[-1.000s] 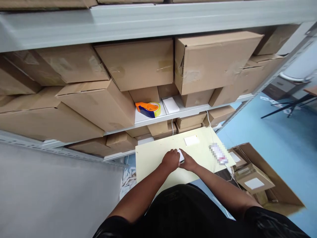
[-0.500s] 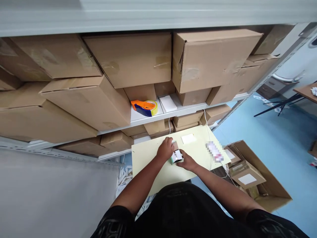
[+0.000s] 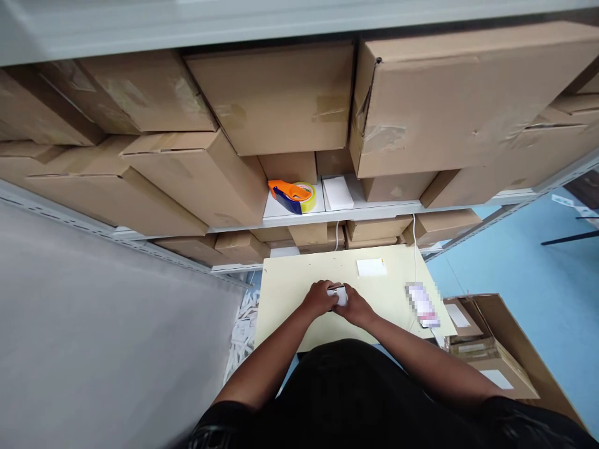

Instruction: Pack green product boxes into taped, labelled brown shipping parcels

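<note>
Two-handed grip on a small white box point(image 3: 343, 295), just below and right of frame center

Left hand point(image 3: 319, 298) on the box's left side, right hand point(image 3: 357, 307) on its right side. Fingers of both hands curl in and hold the box between them, hands close together; some fingertips are hidden, so cannot tell exactly how each one presses. The box shows a white face and a dark edge. It sits over the pale yellow table point(image 3: 285, 280); cannot tell whether its underside touches the top.

On the table, a white card point(image 3: 371, 267) lies above and right of the hands, near the far edge. A pixelated phone-like device point(image 3: 422, 304) lies farther right, by the table's right edge, with a white cable point(image 3: 415, 246) running down from the shelf above it.

Center of frame, on the shelf point(image 3: 238, 227): an orange and blue tape dispenser point(image 3: 291, 196) with a yellow roll, a white stack point(image 3: 337, 193) just right of it. Brown cardboard boxes point(image 3: 276, 100) fill the upper part of the frame. Lower right: an open carton point(image 3: 517, 337) with smaller labelled parcels point(image 3: 482, 352) inside, on a blue floor point(image 3: 515, 255). Lower left: paper-like scraps point(image 3: 244, 330) beside a gray surface point(image 3: 107, 324).
</note>
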Demonstrator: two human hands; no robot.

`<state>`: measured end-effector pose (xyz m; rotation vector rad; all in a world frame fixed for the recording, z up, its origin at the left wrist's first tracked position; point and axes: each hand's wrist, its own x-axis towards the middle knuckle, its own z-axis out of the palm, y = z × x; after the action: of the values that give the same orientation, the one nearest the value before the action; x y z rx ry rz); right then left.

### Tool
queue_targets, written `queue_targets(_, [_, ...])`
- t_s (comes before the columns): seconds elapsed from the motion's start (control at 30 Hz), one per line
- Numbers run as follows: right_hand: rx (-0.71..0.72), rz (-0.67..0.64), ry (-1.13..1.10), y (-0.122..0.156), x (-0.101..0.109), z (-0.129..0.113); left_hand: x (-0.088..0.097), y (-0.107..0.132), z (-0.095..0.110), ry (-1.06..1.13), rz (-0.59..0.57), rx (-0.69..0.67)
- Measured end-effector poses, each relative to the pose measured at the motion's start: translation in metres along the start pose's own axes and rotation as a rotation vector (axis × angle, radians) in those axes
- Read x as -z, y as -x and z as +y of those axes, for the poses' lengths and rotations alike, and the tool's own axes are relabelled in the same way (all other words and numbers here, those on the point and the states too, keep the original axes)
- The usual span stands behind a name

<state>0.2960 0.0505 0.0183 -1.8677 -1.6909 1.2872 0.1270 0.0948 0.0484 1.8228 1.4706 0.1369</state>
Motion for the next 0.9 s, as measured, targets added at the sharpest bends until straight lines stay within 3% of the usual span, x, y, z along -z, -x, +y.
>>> queue_targets(0.17, [-0.041,-0.038,-0.041,-0.003,0.002,-0.001,0.004,-0.006,-0.003,0.077,-0.016,0.008])
queue_targets(0.3, [-0.068,0.009,-0.009,-0.004,-0.001,0.004,0.009,-0.005,-0.008,0.08,-0.016,-0.006])
queue_targets(0.53, [-0.071,-0.042,0.087,-0.004,-0.001,-0.003,0.003,-0.003,-0.007,-0.015,-0.129,-0.055])
queue_targets(0.9, [0.093,0.145,0.192,0.018,0.002,-0.007,0.014,0.005,0.0,0.042,-0.133,-0.072])
